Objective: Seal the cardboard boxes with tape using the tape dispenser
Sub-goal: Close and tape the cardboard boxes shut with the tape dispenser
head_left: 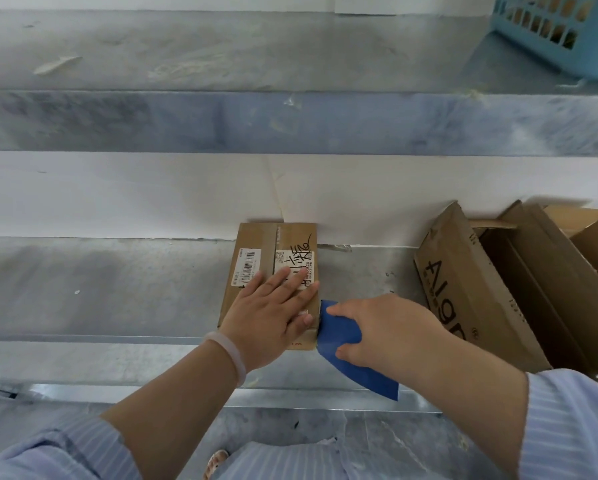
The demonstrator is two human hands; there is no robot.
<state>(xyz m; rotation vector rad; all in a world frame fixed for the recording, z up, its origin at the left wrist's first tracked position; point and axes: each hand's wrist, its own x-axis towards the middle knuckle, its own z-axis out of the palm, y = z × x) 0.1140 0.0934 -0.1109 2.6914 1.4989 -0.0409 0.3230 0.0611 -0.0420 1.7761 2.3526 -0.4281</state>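
The left hand [273,315] lies flat on the small box [256,239] to steady it, while the right hand [389,329] grips the blue tape dispenser [339,336] against the box's right side, probably to lay tape.

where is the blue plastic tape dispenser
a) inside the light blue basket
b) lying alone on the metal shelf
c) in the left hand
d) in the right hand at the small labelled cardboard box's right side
d: the right hand grips the blue plastic tape dispenser against the right side of the small labelled cardboard box.
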